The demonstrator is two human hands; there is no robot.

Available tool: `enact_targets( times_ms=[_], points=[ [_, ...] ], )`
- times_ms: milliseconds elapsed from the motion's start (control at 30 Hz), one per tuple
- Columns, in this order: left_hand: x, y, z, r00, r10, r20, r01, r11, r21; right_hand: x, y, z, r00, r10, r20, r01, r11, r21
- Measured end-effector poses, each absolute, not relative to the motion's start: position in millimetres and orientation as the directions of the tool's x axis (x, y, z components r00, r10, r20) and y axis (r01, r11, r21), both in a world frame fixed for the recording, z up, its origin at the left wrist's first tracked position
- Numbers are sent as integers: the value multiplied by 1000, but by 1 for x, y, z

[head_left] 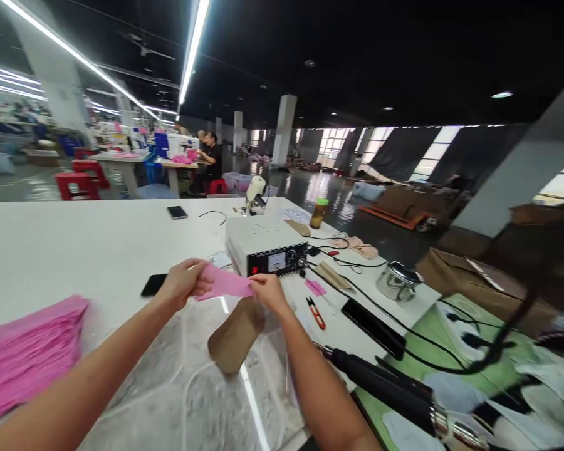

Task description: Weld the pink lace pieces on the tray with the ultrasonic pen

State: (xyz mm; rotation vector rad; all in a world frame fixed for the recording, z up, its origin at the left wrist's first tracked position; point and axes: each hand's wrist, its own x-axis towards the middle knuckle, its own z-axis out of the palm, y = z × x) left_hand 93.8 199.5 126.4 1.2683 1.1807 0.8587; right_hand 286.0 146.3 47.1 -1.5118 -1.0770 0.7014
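A piece of pink fabric (228,283) is stretched between my two hands, above the front of the table. My left hand (187,282) grips its left end, with the fingers curled round it. At its right end, my right hand (266,289) pinches the cloth between thumb and fingers. Below the cloth, a brown rounded pad (236,338) lies on a clear plastic sheet (169,369). Just behind my hands stands a white control box (266,241) with a dial and a red switch. A stack of pink fabric pieces (32,351) lies at the left.
Orange-handled thread snips (316,313), a black phone-like slab (373,327) and a metal cup (398,282) are on the right. Cables cross that side near a black-handled tool (380,379). One phone (154,285) lies by my left hand. A person (211,163) sits sewing farther back.
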Motion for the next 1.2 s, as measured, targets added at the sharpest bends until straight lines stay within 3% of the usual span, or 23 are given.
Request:
enact_targets(
  times_ms=[267,400,533,700,800,1033,1200],
  points=[
    [91,191,102,132,962,-238,-58,247,967,266,153,32,352,935,-46,-22,-41,-999],
    [105,167,96,83,987,-136,-124,146,981,279,150,25,324,945,-36,-117,2,-993],
    [120,128,65,166,986,-25,-61,35,998,292,152,13,247,967,-55,-165,-14,-986],
    [111,94,26,311,928,206,262,-292,920,301,148,9,234,969,-80,-129,-51,-990],
    [97,90,15,464,851,248,372,-441,817,306,146,11,254,962,-100,-95,-78,-992],
    [79,93,5,715,647,263,470,-724,505,308,142,12,215,968,-127,32,-137,-990],
    [68,101,10,749,594,293,462,-786,411,312,138,11,178,982,-63,226,-103,-969]
  ],
)
